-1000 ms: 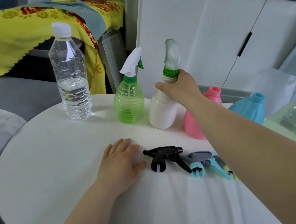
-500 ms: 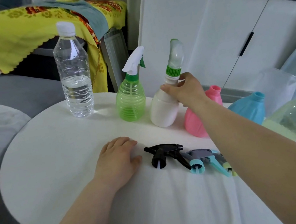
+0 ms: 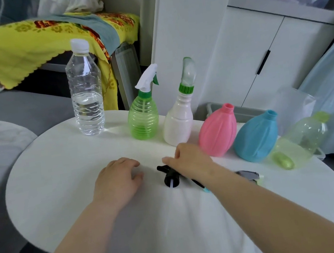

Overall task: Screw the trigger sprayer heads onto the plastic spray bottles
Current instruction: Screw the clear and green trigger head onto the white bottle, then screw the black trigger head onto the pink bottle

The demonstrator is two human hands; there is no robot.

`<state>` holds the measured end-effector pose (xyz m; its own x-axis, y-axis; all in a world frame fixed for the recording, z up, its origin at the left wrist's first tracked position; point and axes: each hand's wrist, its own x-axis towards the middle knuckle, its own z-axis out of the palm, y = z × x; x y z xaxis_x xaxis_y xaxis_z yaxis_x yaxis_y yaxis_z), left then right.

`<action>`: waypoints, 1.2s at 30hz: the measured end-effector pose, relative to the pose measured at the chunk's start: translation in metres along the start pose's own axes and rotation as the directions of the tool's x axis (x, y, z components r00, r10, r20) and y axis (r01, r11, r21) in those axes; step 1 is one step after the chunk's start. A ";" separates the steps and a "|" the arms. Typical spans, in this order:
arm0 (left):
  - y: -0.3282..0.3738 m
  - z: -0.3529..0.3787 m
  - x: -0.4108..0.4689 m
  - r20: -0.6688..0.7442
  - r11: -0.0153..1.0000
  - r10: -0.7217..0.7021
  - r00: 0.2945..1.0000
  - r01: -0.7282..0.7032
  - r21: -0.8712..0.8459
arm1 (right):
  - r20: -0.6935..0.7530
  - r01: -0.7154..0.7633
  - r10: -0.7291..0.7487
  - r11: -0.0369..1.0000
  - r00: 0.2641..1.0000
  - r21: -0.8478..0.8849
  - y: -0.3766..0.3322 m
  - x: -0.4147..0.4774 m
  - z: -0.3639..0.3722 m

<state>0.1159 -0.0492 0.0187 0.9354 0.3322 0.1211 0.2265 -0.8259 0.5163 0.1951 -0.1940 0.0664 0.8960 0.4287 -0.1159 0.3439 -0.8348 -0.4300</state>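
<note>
Clear bottle [image 3: 85, 88] half full of water, pink bottle [image 3: 217, 131] open-necked

A round white table [image 3: 66, 184] stands before white cabinets [image 3: 256, 32], a grey sofa [image 3: 29, 112] and a draped yellow cloth [image 3: 19, 46].

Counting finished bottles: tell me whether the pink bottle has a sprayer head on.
No, the pink bottle stands with its threaded neck open and bare.

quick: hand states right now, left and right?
Left hand: open, resting on the table, holding nothing.
Right hand: over the black sprayer head; grip cannot be told.
</note>
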 end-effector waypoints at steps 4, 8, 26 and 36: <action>-0.001 -0.005 -0.004 -0.015 0.997 -0.039 0.999 0.038 -0.062 | 0.000 -0.062 0.063 0.986 0.998 -0.152 -0.008 -0.007 0.015; -0.001 -0.010 -0.008 -0.023 0.994 -0.049 0.999 0.047 -0.102 | 0.027 -0.085 0.096 0.958 0.995 -0.274 -0.019 -0.014 0.015; 0.030 -0.013 -0.024 -0.033 0.967 -0.009 0.999 0.001 -0.253 | 0.170 -0.156 0.030 0.574 0.985 0.804 0.032 -0.049 -0.042; 0.060 0.003 -0.031 -0.003 0.932 0.094 0.996 -0.089 -0.350 | -0.029 0.036 0.046 -0.155 0.999 0.987 0.103 -0.069 -0.069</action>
<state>0.1009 -0.1102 0.0434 0.9516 0.2547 0.1718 0.0328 -0.6401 0.7676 0.1875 -0.3332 0.0922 0.9184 0.3801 -0.1096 -0.2991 0.4859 -0.8212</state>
